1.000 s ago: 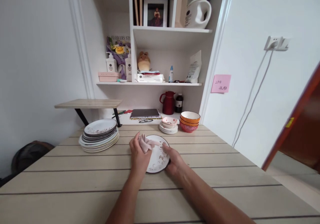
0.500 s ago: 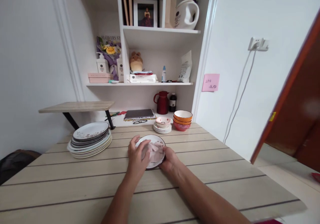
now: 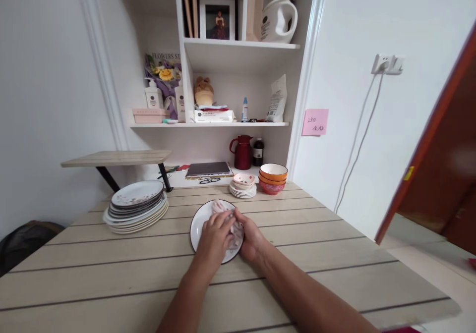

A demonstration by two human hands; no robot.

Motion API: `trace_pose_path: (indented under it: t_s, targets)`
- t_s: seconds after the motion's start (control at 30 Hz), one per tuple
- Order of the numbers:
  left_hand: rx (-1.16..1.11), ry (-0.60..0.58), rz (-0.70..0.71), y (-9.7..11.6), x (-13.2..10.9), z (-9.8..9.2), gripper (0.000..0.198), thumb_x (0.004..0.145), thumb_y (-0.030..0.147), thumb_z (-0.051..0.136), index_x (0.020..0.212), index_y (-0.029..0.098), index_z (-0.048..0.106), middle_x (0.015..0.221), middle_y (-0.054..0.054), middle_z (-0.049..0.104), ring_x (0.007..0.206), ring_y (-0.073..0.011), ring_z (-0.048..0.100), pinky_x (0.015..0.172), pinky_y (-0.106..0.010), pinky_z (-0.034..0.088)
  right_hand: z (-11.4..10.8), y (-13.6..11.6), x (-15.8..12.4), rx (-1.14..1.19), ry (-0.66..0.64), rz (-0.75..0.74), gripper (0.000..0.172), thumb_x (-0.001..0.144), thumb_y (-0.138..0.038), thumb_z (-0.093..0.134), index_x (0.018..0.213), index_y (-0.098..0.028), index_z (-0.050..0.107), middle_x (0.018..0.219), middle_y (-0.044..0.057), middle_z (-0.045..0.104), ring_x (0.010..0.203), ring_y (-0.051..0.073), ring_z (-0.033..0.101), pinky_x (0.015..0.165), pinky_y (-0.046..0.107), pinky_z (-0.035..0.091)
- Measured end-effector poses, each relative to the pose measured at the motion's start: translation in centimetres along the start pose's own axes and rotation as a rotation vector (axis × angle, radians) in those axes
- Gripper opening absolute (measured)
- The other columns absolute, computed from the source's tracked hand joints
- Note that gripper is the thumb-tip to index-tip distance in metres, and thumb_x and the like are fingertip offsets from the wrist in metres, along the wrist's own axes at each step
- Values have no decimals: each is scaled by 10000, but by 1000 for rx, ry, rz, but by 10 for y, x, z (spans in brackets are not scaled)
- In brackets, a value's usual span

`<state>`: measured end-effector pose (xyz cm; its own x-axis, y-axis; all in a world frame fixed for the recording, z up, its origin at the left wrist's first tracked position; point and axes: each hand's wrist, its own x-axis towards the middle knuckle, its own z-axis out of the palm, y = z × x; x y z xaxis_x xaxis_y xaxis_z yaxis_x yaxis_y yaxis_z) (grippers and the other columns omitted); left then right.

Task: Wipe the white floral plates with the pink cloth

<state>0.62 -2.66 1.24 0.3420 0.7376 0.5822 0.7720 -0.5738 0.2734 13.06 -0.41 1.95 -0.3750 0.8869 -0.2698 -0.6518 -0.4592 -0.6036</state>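
Note:
A white plate (image 3: 200,226) with a dark rim is tilted above the middle of the wooden table (image 3: 148,283). My right hand (image 3: 253,237) grips its right edge, thumb over the rim. Pressed onto the plate's face is a crumpled pale pink cloth (image 3: 219,205), under the bent fingers of my left hand (image 3: 215,234). The cloth bunches between those fingers and the right side of the plate. My left palm hides part of the plate and cloth.
A tall stack of plates (image 3: 137,194) stands at the left by a small raised shelf (image 3: 115,158). Small dishes (image 3: 243,192) and stacked bowls (image 3: 273,177) sit at the back right. Behind them are a laptop (image 3: 208,168), glasses (image 3: 210,180) and a red jug (image 3: 243,153).
My left hand has moved from the plate's left edge across to its right half, carrying the cloth with it. The plate has tilted and its left side now shows bare.

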Motion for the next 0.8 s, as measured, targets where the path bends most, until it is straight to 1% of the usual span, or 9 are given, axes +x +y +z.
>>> trace_pose_path:
  t_s: [0.1, 0.23, 0.3, 0.4, 0.53, 0.6, 0.67, 0.73, 0.8]
  targets:
    - [-38, 68, -7, -7, -1, 4, 594, 793, 36, 559, 1332, 281, 524, 1379, -101, 525, 1288, -270, 468, 1027, -476, 426, 2, 1, 1, -1, -33, -16, 345, 921, -403, 522, 1043, -106, 649, 855, 97, 752, 710, 196, 702, 705, 314, 542]
    - [-84, 167, -29, -17, -3, 11, 598, 809, 4, 455, 1356, 245, 460, 1468, -129, 411, 1366, -261, 403, 1080, -486, 400, -1, 0, 5, 74, -42, -28, 420, 937, -439, 463, 1136, -103, 619, 956, 130, 748, 815, 238, 711, 828, 403, 533]
    - [-102, 182, -64, -18, -4, 12, 521, 807, 1, 433, 1282, 203, 504, 1489, -150, 379, 1371, -264, 404, 1071, -481, 419, -3, -2, 8, 116, -32, -41, 459, 944, -461, 431, 1163, -96, 605, 984, 144, 742, 864, 248, 708, 856, 424, 522]
    - [-97, 156, -110, -14, -5, 9, 356, 804, 5, 427, 1064, 170, 605, 1499, -156, 366, 1320, -259, 469, 1037, -439, 457, -5, -3, 10, 143, -11, -55, 482, 944, -480, 410, 1184, -104, 593, 993, 147, 740, 888, 259, 705, 854, 448, 520]
    - [16, 87, -184, 2, -4, 1, 225, 824, 75, 482, 888, 193, 663, 1357, -117, 510, 1182, -264, 564, 981, -424, 485, -7, -6, 9, 142, 19, -99, 429, 941, -455, 424, 1130, -121, 616, 947, 121, 747, 843, 253, 710, 807, 431, 538]
    - [2, 6, -161, 11, -4, 1, 230, 852, 126, 485, 920, 217, 684, 1268, -102, 561, 1077, -238, 612, 898, -378, 528, -7, -9, 7, 130, 49, -80, 426, 934, -468, 433, 1052, -112, 636, 878, 114, 746, 781, 245, 709, 748, 396, 548]
    - [-76, -62, -81, 17, -5, 3, 297, 854, 121, 473, 1021, 247, 685, 1266, -85, 568, 1067, -213, 621, 887, -344, 539, -8, -13, 3, 104, 60, -22, 452, 927, -499, 433, 942, -103, 650, 766, 105, 730, 669, 226, 688, 665, 353, 544]
    - [-172, -87, -5, 20, -4, 7, 412, 829, 74, 462, 1142, 264, 649, 1340, -72, 543, 1163, -208, 588, 960, -352, 520, -9, -15, 0, 65, 53, 41, 470, 912, -532, 446, 830, -113, 641, 656, 86, 695, 573, 206, 650, 602, 326, 529]
    - [-247, -85, 28, 20, -4, 9, 522, 805, 33, 450, 1252, 264, 590, 1434, -66, 489, 1279, -212, 515, 1038, -378, 479, -9, -13, -2, 26, 43, 87, 453, 880, -555, 499, 784, -132, 630, 623, 74, 679, 566, 206, 646, 603, 326, 529]
